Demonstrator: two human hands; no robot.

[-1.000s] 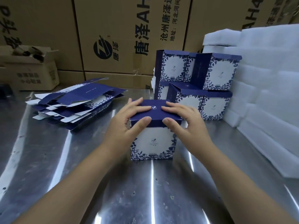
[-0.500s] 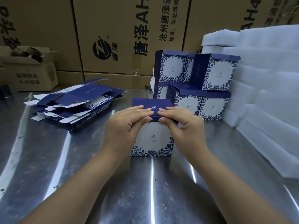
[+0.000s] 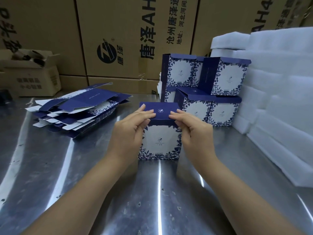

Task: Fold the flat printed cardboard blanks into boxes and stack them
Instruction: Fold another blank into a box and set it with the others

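On the desk (image 3: 50, 175), just in front of the stacked boxes (image 3: 211, 107) and right of the flat blanks (image 3: 81, 114), the box (image 3: 160, 143) stands upright. The left hand (image 3: 130, 131) and right hand (image 3: 194, 133), flat on its lid (image 3: 159, 109) a second ago, now pinch the lid's front edge: the closing tuck looks nearly done. The open brown carton (image 3: 33, 78) holds dark, blurred things; the box's inside is hidden.
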